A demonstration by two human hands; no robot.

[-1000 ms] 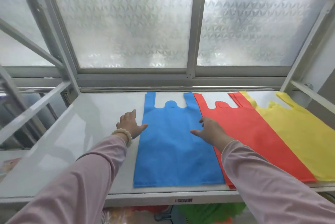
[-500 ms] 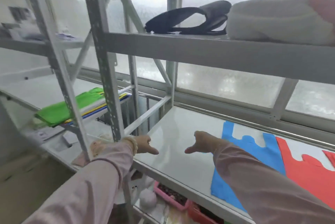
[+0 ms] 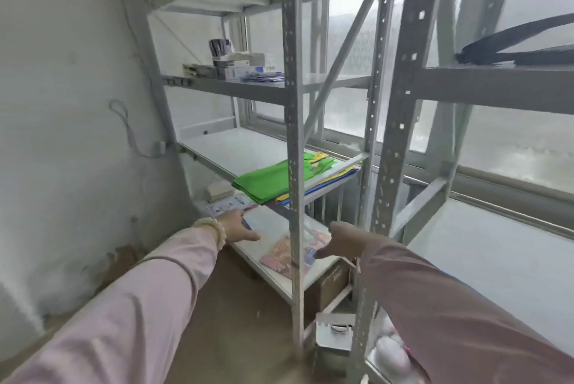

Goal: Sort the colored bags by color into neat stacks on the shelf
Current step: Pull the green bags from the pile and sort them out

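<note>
A mixed pile of bags (image 3: 270, 181) lies on the middle shelf (image 3: 230, 147) of the left rack, green on top with yellow and blue edges showing beneath. My left hand (image 3: 237, 226) is stretched forward below that pile, fingers loosely extended and holding nothing. My right hand (image 3: 340, 242) reaches forward to the right of the grey upright post (image 3: 293, 135), also empty with relaxed fingers. The blue, red and yellow bags laid out earlier are out of view.
Two grey metal racks stand side by side by a frosted window. The right rack's white shelf (image 3: 484, 256) is at the right. Boxes (image 3: 239, 66) sit on an upper shelf, papers and a pink packet (image 3: 285, 254) on the low shelf, a black strap (image 3: 515, 48) upper right.
My view has swung left from the shelf with the laid-out blue, red and yellow bags to the left rack. Both hands left the blue bag and now reach toward the mixed pile, empty.
</note>
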